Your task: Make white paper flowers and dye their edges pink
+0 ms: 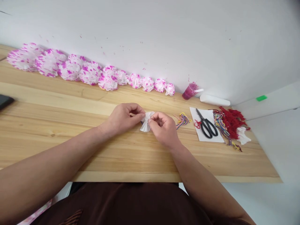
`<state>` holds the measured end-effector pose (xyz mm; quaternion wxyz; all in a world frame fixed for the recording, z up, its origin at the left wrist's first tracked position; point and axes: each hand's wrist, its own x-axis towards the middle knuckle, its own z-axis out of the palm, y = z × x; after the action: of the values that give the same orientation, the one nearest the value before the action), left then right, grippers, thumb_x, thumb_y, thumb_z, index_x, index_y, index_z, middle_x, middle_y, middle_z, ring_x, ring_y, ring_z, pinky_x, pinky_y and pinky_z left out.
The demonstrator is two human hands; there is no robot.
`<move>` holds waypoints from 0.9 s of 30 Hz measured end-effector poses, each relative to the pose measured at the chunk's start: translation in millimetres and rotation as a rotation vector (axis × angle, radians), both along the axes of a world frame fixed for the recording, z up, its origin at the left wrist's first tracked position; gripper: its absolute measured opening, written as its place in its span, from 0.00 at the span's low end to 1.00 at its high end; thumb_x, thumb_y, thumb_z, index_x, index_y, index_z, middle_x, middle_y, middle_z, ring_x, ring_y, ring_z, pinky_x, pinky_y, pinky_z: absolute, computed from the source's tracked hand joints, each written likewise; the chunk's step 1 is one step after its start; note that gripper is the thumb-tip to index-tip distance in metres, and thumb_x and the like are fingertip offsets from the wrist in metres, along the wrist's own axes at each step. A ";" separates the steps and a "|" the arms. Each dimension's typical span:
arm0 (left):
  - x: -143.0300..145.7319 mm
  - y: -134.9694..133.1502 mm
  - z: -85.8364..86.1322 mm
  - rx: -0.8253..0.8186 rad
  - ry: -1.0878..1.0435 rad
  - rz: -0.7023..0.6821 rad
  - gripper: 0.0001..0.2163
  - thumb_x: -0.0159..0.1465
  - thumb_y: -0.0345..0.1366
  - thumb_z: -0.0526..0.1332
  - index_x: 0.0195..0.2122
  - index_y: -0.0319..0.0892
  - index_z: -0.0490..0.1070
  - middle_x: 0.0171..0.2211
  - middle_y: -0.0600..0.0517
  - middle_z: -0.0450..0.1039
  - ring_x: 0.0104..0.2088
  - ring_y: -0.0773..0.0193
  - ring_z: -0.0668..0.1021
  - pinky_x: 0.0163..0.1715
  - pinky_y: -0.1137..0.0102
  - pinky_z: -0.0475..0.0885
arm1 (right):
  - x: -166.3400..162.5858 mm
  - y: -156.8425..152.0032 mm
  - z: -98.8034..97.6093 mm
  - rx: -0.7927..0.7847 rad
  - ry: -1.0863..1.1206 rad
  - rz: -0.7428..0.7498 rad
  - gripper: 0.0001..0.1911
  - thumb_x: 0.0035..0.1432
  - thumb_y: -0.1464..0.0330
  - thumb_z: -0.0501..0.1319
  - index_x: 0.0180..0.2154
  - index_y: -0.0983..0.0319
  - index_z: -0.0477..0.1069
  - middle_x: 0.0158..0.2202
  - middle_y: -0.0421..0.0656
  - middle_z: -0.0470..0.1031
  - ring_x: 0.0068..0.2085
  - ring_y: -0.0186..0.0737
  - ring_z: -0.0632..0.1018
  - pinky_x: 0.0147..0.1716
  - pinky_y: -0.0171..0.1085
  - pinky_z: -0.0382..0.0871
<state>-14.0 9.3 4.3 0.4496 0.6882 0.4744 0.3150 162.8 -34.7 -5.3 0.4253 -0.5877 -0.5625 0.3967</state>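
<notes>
A small piece of white pleated tissue paper, pinched in at its middle and fanned out at the ends, is held just above the wooden table. My left hand grips its left side between thumb and fingertips. On the other side my right hand pinches the paper with thumb and forefinger. Just beyond my right hand lies a small heap of coloured cords. A bit of dark cord seems to show beside the left fingertips, partly hidden.
White-and-magenta paper pompoms line the wall. A cup of magenta liquid and a white roll-like object stand farther right. Black-handled scissors rest on white paper, near red shredded material. A dark object lies far left.
</notes>
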 end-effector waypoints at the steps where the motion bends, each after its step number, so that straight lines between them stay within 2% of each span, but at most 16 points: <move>1: 0.2 -0.9 0.1 0.001 -0.003 -0.008 0.08 0.61 0.41 0.65 0.33 0.41 0.78 0.32 0.52 0.82 0.30 0.64 0.79 0.27 0.74 0.70 | -0.2 0.3 0.3 -0.007 0.019 -0.001 0.09 0.54 0.63 0.65 0.26 0.58 0.68 0.23 0.36 0.70 0.24 0.33 0.69 0.24 0.35 0.62; 4: 0.8 -4.0 0.6 0.011 -0.019 -0.040 0.08 0.60 0.40 0.66 0.34 0.41 0.78 0.33 0.52 0.82 0.30 0.64 0.79 0.27 0.74 0.70 | 0.2 2.4 -1.0 -0.028 0.069 -0.020 0.11 0.54 0.60 0.66 0.27 0.59 0.70 0.24 0.37 0.72 0.25 0.34 0.71 0.26 0.35 0.65; 9: 0.2 -3.3 3.1 -0.029 -0.016 -0.012 0.08 0.60 0.41 0.65 0.32 0.41 0.77 0.31 0.52 0.81 0.28 0.65 0.77 0.25 0.74 0.69 | 1.3 4.5 -5.1 -0.046 0.098 -0.030 0.09 0.55 0.62 0.64 0.27 0.58 0.67 0.22 0.35 0.70 0.22 0.33 0.70 0.23 0.34 0.63; 14: 0.4 -1.7 5.5 -0.070 -0.039 -0.009 0.10 0.59 0.42 0.66 0.34 0.40 0.77 0.34 0.50 0.82 0.32 0.62 0.80 0.29 0.72 0.72 | -3.1 -2.1 -1.7 0.092 -0.013 0.020 0.09 0.57 0.64 0.63 0.27 0.57 0.66 0.22 0.35 0.69 0.22 0.33 0.69 0.23 0.34 0.61; 17: 0.5 -1.3 3.7 -0.075 -0.076 0.010 0.08 0.58 0.41 0.66 0.32 0.41 0.75 0.30 0.51 0.80 0.30 0.62 0.79 0.30 0.71 0.73 | -5.1 -5.0 0.5 0.146 -0.089 0.025 0.07 0.56 0.66 0.63 0.27 0.57 0.67 0.20 0.34 0.66 0.21 0.31 0.66 0.22 0.34 0.59; 21: 1.5 -2.7 -0.2 -0.036 -0.089 0.042 0.09 0.60 0.41 0.66 0.33 0.41 0.74 0.30 0.52 0.79 0.29 0.64 0.77 0.27 0.73 0.71 | -4.9 -3.3 1.5 0.059 -0.039 -0.001 0.09 0.56 0.64 0.64 0.26 0.58 0.67 0.21 0.35 0.67 0.21 0.32 0.66 0.22 0.34 0.60; 25: 3.1 -5.9 -3.8 0.020 -0.115 -0.017 0.09 0.63 0.42 0.65 0.36 0.42 0.75 0.34 0.51 0.80 0.29 0.65 0.79 0.28 0.73 0.71 | -3.1 1.8 1.3 -0.083 0.113 -0.011 0.15 0.55 0.56 0.65 0.26 0.59 0.69 0.23 0.38 0.73 0.23 0.33 0.70 0.22 0.34 0.63; 27: 3.5 -6.7 -4.3 0.025 -0.129 -0.040 0.09 0.63 0.43 0.65 0.36 0.42 0.75 0.36 0.50 0.81 0.30 0.65 0.79 0.29 0.72 0.72 | -1.9 3.7 0.3 -0.106 0.160 -0.027 0.14 0.55 0.57 0.65 0.26 0.59 0.69 0.23 0.38 0.74 0.22 0.33 0.70 0.21 0.33 0.63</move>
<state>-10.5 2.6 0.0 0.4767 0.6814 0.4267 0.3555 160.9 -31.0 -5.0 0.4425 -0.5834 -0.4968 0.4658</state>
